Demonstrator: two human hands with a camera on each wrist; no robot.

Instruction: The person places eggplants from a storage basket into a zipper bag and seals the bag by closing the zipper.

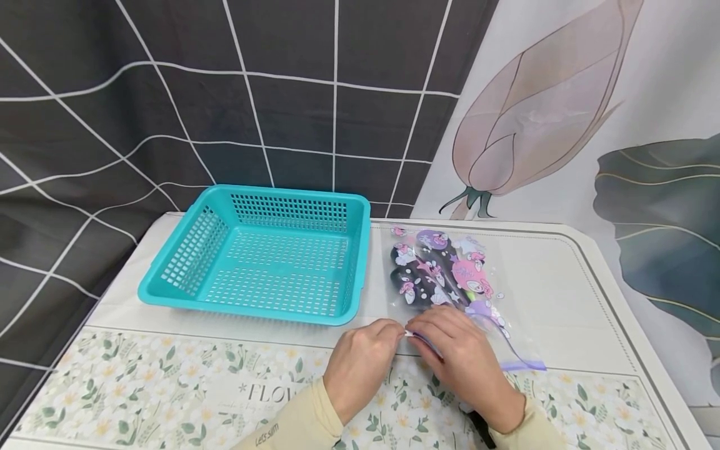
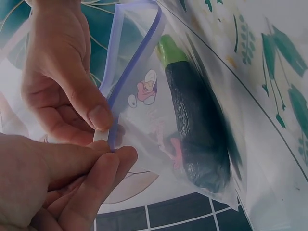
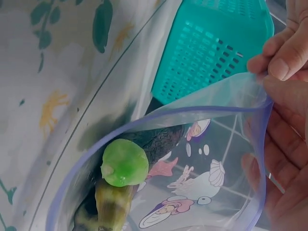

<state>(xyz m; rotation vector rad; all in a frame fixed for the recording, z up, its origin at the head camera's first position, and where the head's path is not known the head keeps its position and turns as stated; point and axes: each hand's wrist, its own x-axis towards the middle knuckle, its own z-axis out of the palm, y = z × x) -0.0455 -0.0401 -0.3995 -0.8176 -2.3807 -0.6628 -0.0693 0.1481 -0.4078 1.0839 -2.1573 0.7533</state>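
A clear zip bag (image 1: 469,272) with pink and purple cartoon prints lies on the table. Its purple zip edge faces me and gapes at the right end. Inside is a dark eggplant (image 2: 202,130) with a green stem, beside other dark shapes. The right wrist view shows a round green end (image 3: 125,162) and a yellowish-brown piece (image 3: 114,202) whose kind is unclear. At the bag's left corner my left hand (image 1: 360,356) pinches a small white slider (image 2: 101,136). My right hand (image 1: 458,353) pinches the zip edge right beside it, the fingertips nearly meeting.
Left of the bag stands a turquoise perforated basket (image 1: 247,306) holding nothing. A floral cloth (image 1: 169,381) covers the table's near part. A dark gridded curtain (image 1: 292,112) hangs behind, beside a white flower-print curtain (image 1: 540,112). A dark strap (image 1: 479,430) shows by my right wrist.
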